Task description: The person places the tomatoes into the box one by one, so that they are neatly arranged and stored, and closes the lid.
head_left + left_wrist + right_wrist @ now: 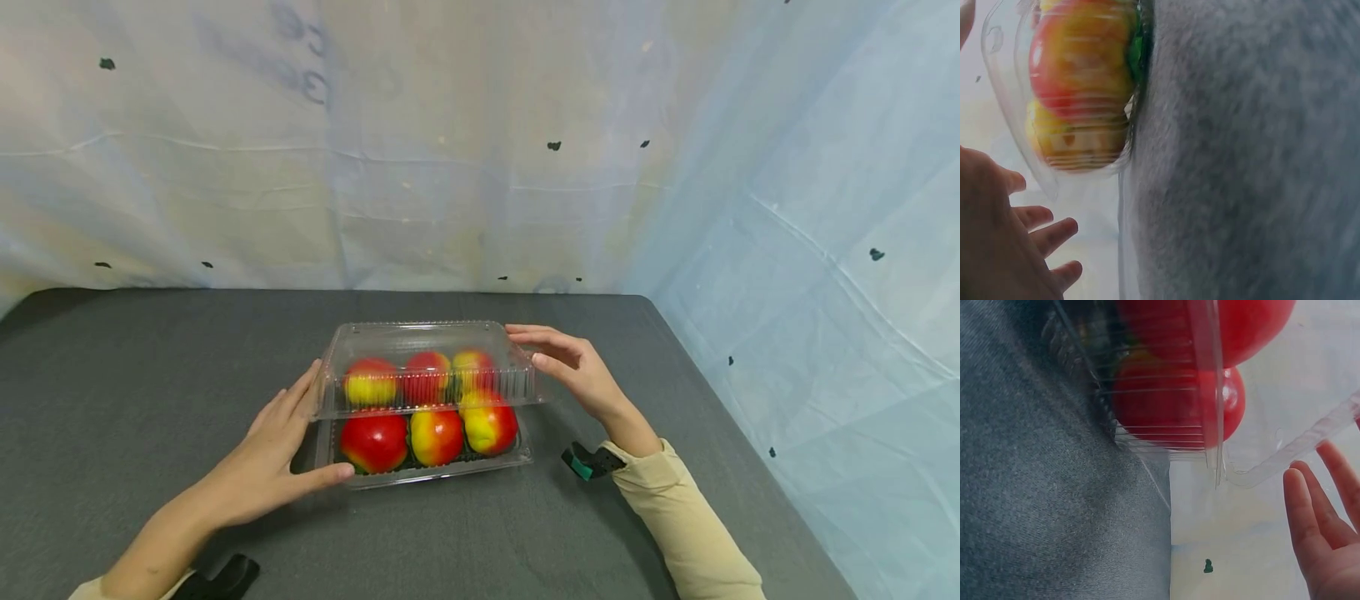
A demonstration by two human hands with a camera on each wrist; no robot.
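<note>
A clear plastic clamshell box [450,477] stands on the grey table, holding several red-and-yellow fruits [437,437], perhaps apples or peaches. Its see-through lid [420,335] is partly raised and tilted; the back row shows through it, while the front row lies uncovered. At the lid's left side, my left hand [273,462] has its fingers extended, with the thumb close to the box's front left corner. My right hand [573,375] is at the lid's right edge [1310,440], fingers loosely stretched along it. Whether every fingertip touches the plastic, I cannot tell.
The grey tabletop [150,375] runs back to a pale sheet wall [450,208] with dark spots. Another pale sheet [840,317] rises along the right side. Dark straps [588,461] sit at both wrists.
</note>
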